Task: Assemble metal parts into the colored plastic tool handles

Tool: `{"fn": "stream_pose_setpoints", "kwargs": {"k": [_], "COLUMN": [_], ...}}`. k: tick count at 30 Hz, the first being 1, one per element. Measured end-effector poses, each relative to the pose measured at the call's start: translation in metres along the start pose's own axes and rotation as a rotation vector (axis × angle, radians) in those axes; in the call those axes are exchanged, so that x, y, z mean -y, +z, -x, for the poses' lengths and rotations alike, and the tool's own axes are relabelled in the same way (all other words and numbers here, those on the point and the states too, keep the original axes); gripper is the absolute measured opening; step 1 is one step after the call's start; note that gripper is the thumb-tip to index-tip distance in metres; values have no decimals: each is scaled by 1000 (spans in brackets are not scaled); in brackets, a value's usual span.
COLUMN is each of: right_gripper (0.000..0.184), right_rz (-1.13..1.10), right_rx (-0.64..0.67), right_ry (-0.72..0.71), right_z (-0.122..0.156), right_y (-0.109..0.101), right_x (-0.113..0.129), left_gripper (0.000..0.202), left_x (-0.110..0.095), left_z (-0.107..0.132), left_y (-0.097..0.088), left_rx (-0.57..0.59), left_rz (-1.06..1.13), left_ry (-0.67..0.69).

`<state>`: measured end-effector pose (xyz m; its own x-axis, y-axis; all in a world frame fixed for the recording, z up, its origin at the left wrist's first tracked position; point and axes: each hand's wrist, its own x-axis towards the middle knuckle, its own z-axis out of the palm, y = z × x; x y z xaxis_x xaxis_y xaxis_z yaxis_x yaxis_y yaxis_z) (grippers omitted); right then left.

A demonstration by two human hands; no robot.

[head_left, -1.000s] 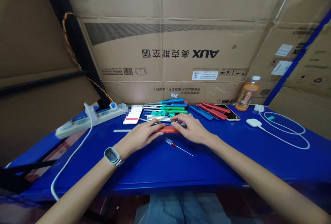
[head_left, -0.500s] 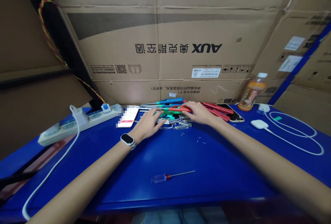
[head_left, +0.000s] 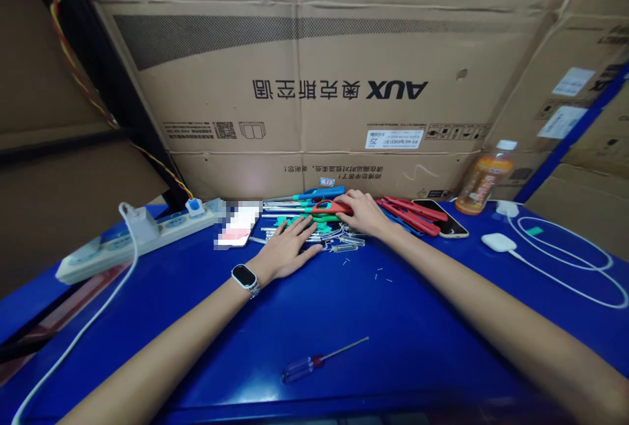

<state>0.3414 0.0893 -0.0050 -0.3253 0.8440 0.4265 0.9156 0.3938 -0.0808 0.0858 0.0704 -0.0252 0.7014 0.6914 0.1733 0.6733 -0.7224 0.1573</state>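
My left hand point(head_left: 282, 251) lies with fingers spread over metal tubes and green plastic pieces point(head_left: 281, 222) at the back of the blue table. My right hand point(head_left: 366, 214) has its fingers curled over the red handle end of a long-necked lighter point(head_left: 327, 206), which lies on the pile. Behind it rests a blue lighter point(head_left: 328, 193). Clear small cylinders point(head_left: 348, 245) with thin wires sit just in front of the pile. Right of my right hand are several red handle shells point(head_left: 415, 213), with blue ones partly under them. A screwdriver point(head_left: 304, 369) with a clear purple handle lies near the front edge.
A phone point(head_left: 455, 225) and an orange drink bottle point(head_left: 486, 179) stand or lie at the right, beside a white charger case point(head_left: 498, 242) and cable. On the left are a partly blurred phone point(head_left: 240, 222) and a power strip point(head_left: 115, 248). Cardboard point(head_left: 314, 52) walls the back.
My left hand has slid slightly down and flattened, its fingers more spread. My right hand has shifted a little left along the red lighter handle. The view has tilted a little.
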Motion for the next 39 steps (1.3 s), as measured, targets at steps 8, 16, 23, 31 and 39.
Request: {"fn": "stream_pose_setpoints", "kwargs": {"k": [8,16,23,31,39], "right_gripper": [41,29,31,31,32], "right_rz": [42,224,200,134,-86], "right_rx": [60,114,148,188,179], "right_ry": [-79,-131,-72,15,78], "right_z": [-7,-19,-24,-26,-22], "right_y": [-6,-10,-6,-15,-9], "right_x": [6,8,3,-2,-8], "left_gripper": [50,46,58,58,54], "left_x": [-2,1,0,-4,-25], "left_z": [0,-3,-12,-5,-37], "left_y": [-5,-6,-3,-7,0], "left_rx": [-176,-163,-116,-102,-114], "left_rz": [-60,-46,-2,-19,-2], "left_ry": [19,-16,-32,4,101]}}
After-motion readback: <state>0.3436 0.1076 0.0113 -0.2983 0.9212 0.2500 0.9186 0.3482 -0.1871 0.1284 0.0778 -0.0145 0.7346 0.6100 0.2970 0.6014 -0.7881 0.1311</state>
